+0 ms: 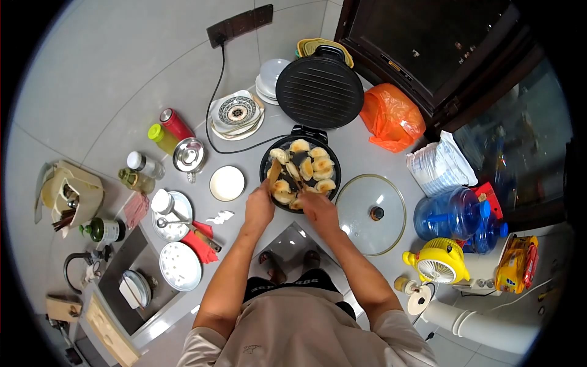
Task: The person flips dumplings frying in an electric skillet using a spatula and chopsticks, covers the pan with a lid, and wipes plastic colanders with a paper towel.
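Inside the black pan (300, 158) lie browned dumplings (322, 164); left hand (259, 207) clasps a wooden spatula (276, 170), right hand (318, 211) hold unclear.

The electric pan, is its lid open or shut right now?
Open: the ridged lid is swung back, leaving the dumplings exposed.

A kitchen, with a sink (147, 269) and an electric griddle (319, 88).

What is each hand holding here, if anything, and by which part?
The left hand holds a wooden spatula by the end nearer the person. The right hand seems closed around something slim, but its hold cannot be told.
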Demonstrator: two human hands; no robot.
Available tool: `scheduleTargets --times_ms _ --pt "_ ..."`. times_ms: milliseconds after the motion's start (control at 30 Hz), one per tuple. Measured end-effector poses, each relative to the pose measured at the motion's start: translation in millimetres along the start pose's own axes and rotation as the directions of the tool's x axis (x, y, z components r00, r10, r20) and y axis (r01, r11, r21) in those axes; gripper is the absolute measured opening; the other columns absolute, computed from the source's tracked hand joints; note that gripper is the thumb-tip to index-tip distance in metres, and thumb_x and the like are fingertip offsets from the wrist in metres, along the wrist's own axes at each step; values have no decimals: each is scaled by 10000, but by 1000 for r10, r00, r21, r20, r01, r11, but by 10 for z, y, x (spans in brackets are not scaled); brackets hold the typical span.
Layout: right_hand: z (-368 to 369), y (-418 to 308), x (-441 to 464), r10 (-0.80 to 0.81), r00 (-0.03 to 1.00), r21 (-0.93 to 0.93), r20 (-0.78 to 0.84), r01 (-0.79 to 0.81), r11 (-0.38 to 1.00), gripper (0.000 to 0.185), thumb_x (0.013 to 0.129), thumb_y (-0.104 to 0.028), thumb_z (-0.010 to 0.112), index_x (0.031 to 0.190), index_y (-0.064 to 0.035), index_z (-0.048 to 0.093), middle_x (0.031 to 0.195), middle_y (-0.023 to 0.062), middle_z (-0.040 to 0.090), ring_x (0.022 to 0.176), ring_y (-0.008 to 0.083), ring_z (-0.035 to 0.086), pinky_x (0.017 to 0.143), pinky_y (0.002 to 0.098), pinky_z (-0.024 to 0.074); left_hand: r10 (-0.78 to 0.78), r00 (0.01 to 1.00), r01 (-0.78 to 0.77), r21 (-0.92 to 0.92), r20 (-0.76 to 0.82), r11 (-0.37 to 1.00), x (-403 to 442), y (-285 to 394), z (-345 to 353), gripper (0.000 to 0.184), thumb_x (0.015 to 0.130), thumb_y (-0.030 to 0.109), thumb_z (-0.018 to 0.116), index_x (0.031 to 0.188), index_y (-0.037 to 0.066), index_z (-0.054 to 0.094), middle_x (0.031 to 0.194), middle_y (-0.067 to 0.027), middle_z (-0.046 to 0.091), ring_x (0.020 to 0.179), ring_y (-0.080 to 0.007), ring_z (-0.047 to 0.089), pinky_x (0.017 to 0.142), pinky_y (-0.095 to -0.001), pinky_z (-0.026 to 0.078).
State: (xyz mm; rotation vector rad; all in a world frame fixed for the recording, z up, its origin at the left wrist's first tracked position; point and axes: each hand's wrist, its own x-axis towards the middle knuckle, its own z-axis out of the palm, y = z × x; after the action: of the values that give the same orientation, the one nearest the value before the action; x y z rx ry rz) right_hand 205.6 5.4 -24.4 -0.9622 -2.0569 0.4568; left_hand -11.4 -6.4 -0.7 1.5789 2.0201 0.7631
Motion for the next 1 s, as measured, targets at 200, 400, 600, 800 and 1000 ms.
scheduleTargets --times_ms 200,400,600,800,1000 --pt "-257 -118 -143 -219 910 -228 353 311 923 407 822 -57 785 1223 -101 730 1284 94 714 1213 280 656 920 398 605 39 999 -39 -22 5 999 -49 1 25 518 891 -72 542 1390 45 615 1081 -302 706 1012 -489 682 870 -535 548" --pt "-417 -67 -213 -64 983 115 174 44 992 419 832 -47 767 1245 -106 729 1284 87 703 1188 303 661 924 406 595 54 996 -54 0 65 999 -112 -34 46 519 893 -76 548 1389 68 603 1070 -289 705 995 -490 682 854 -539 551" --pt "-364 -124 -247 -164 949 -127 270 204 971 439 804 -33 756 1236 -101 729 1257 83 689 1210 288 647 925 401 594 64 995 -66 24 81 998 -82 -75 -14 533 876 -78 576 1387 69 595 1065 -269 712 996 -477 690 849 -535 564" --pt "-211 -58 -394 -225 913 -262 341 322 910 486 771 -63 773 1252 -102 717 1318 89 654 1287 291 600 951 401 591 46 990 -53 45 132 998 -25 -31 39 575 854 -75 596 1411 66 580 1079 -260 714 1008 -471 693 855 -532 574" --pt "-426 -215 -412 -113 985 39 127 109 993 311 861 -12 754 1168 -62 746 1241 143 722 1177 324 684 958 415 585 37 990 -39 12 138 999 -159 -84 -64 544 875 -81 565 1400 60 592 1112 -268 711 1025 -481 687 881 -539 566"
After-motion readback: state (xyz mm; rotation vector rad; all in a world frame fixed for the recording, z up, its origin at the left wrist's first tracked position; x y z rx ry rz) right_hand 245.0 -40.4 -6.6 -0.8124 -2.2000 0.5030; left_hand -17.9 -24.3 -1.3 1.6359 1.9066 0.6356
